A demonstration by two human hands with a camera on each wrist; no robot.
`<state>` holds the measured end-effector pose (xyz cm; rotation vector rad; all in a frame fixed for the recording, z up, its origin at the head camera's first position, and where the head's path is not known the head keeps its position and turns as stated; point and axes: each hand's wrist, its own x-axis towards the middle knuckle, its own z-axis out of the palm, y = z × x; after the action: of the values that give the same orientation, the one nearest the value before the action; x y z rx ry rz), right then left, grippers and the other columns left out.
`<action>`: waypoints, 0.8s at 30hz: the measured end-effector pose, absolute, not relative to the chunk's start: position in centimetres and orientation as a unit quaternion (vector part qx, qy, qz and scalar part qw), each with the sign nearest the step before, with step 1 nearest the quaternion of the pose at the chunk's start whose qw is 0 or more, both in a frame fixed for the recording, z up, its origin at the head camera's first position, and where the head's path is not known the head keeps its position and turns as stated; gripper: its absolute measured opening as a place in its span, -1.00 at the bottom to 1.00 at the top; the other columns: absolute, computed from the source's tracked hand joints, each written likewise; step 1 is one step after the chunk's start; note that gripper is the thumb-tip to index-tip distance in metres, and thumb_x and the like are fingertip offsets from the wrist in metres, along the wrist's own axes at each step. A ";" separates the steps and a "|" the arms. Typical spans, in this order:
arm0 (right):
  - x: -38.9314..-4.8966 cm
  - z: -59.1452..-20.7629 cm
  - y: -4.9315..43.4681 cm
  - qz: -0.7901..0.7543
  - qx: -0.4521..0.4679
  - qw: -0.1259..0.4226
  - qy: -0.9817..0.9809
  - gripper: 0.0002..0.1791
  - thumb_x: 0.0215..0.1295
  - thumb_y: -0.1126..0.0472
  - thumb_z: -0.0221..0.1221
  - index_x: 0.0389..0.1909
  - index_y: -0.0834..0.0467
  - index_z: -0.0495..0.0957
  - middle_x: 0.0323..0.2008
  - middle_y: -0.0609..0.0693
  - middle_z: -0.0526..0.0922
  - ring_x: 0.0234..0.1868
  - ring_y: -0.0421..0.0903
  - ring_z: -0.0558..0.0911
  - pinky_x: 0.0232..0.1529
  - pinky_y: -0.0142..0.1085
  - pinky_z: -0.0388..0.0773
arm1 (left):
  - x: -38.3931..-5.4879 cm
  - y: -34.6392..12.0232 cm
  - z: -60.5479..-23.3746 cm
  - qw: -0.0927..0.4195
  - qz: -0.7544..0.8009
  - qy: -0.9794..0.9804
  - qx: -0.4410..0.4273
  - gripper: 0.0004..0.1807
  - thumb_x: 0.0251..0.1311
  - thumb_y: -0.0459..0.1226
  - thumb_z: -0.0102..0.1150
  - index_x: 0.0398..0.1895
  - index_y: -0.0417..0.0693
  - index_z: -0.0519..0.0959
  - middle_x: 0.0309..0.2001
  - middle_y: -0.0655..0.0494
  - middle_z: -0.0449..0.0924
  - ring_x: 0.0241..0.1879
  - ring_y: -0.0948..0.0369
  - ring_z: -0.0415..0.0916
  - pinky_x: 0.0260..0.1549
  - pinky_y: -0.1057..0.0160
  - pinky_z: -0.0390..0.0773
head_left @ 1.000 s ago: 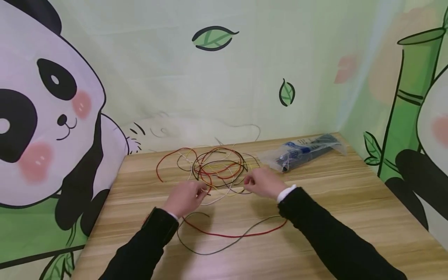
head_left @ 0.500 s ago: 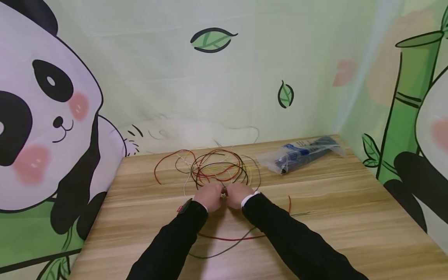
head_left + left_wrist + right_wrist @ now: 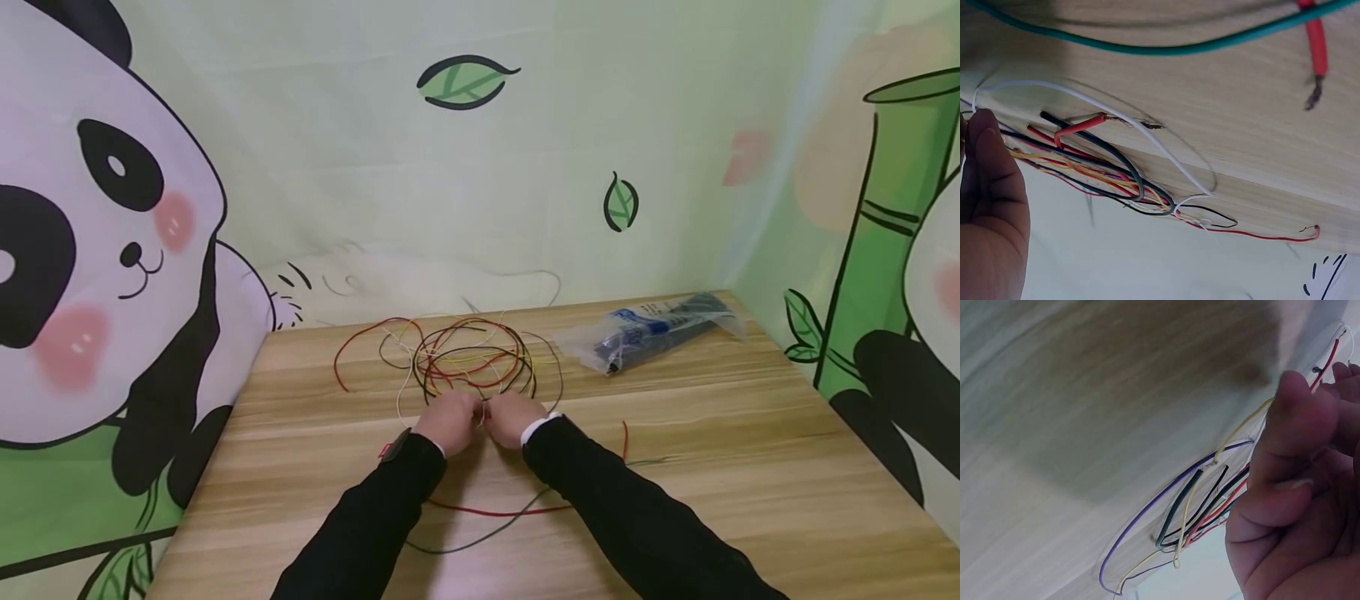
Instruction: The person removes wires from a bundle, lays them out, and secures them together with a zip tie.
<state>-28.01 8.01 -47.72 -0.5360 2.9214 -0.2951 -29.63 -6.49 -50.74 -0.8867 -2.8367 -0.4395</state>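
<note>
My left hand (image 3: 450, 423) and right hand (image 3: 512, 419) meet at the near side of a tangle of coloured wires (image 3: 519, 335) on the table. In the left wrist view, the left hand (image 3: 1000, 200) pinches a thin white wire (image 3: 1110, 107) that arcs back into the bundle. Seen from the right wrist, the right hand (image 3: 1297, 487) has its fingers curled beside the left fingertips and seems to grip the same wire; its exact grip is partly hidden. A purple wire (image 3: 1147, 506) and a yellow wire (image 3: 1238, 425) run near the right fingers.
A red wire (image 3: 487, 511) and a green wire (image 3: 468, 546) lie crossed on the near tabletop, partly under my forearms. A clear plastic bag (image 3: 645, 335) with dark and blue contents lies at the back right. Panda-print cloth (image 3: 345, 167) stands behind the table.
My hands have moved from apart to together at the near side of the tangle. During the last half second they have hardly shifted. The right ends of the red and green wires are now uncovered.
</note>
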 end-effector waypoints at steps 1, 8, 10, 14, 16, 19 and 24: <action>-28.0 -47.7 8.1 -0.101 -0.184 0.076 0.975 -0.80 0.27 0.15 0.16 -0.55 0.06 0.53 -0.34 0.05 0.67 -0.26 -0.01 0.65 -0.30 -0.11 0.57 | -29.5 -6.6 -50.5 0.067 -0.153 -0.941 -0.293 -0.84 0.02 -0.45 0.25 -0.58 -0.01 0.58 -0.52 0.20 0.54 -0.43 0.20 0.51 -0.38 0.20 0.50; -27.8 -47.5 8.3 -0.107 -0.219 0.073 0.967 -0.75 0.30 0.18 0.13 -0.60 0.04 0.53 -0.50 -0.04 0.58 -0.43 -0.08 0.56 -0.44 -0.16 0.49 | -28.8 -7.9 -49.5 0.085 -0.206 -0.927 -0.300 -0.76 0.08 -0.45 0.22 -0.66 -0.01 0.52 -0.61 0.24 0.41 -0.57 0.28 0.32 -0.52 0.29 0.35; -27.8 -47.5 8.5 -0.102 -0.219 0.080 0.967 -0.76 0.32 0.18 0.11 -0.57 0.03 0.54 -0.52 -0.07 0.55 -0.46 -0.11 0.52 -0.45 -0.19 0.46 | -28.7 -8.3 -49.4 0.093 -0.215 -0.925 -0.298 -0.71 0.09 -0.46 0.19 -0.68 0.03 0.46 -0.64 0.26 0.33 -0.59 0.29 0.24 -0.55 0.31 0.27; -27.8 -47.5 8.9 -0.097 -0.230 0.077 0.965 -0.76 0.34 0.19 0.11 -0.56 0.03 0.53 -0.52 -0.07 0.55 -0.44 -0.11 0.54 -0.41 -0.18 0.47 | -28.6 -8.9 -49.2 0.098 -0.225 -0.923 -0.295 -0.72 0.12 -0.47 0.14 -0.66 0.02 0.46 -0.63 0.23 0.32 -0.58 0.30 0.23 -0.52 0.32 0.25; -27.8 -47.5 9.2 -0.095 -0.236 0.073 0.964 -0.76 0.34 0.18 0.11 -0.56 0.02 0.51 -0.50 -0.07 0.56 -0.41 -0.10 0.56 -0.38 -0.17 0.49 | -28.3 -9.1 -49.0 0.095 -0.236 -0.921 -0.295 -0.78 0.15 -0.46 0.15 -0.60 -0.03 0.55 -0.58 0.22 0.43 -0.54 0.31 0.34 -0.48 0.31 0.35; -27.8 -47.6 9.7 -0.101 -0.240 0.070 0.963 -0.77 0.36 0.18 0.10 -0.53 0.03 0.53 -0.45 -0.05 0.60 -0.35 -0.08 0.60 -0.33 -0.15 0.51 | -27.7 -9.6 -48.3 0.092 -0.249 -0.920 -0.290 -0.89 0.19 -0.42 0.20 -0.44 -0.09 0.66 -0.45 0.17 0.60 -0.42 0.27 0.52 -0.36 0.25 0.49; -27.7 -47.6 10.9 -0.111 -0.231 0.065 0.964 -0.81 0.36 0.19 0.11 -0.48 0.05 0.56 -0.41 -0.06 0.62 -0.30 -0.07 0.61 -0.27 -0.14 0.53 | -26.9 -10.7 -47.3 0.094 -0.253 -0.926 -0.265 -0.85 0.22 -0.41 0.19 -0.45 -0.01 0.64 -0.45 0.20 0.58 -0.43 0.26 0.48 -0.36 0.24 0.48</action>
<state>-27.70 10.89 -47.64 -0.6973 2.9104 -0.3342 -26.92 -10.69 -47.31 -0.7853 -2.7459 -0.7513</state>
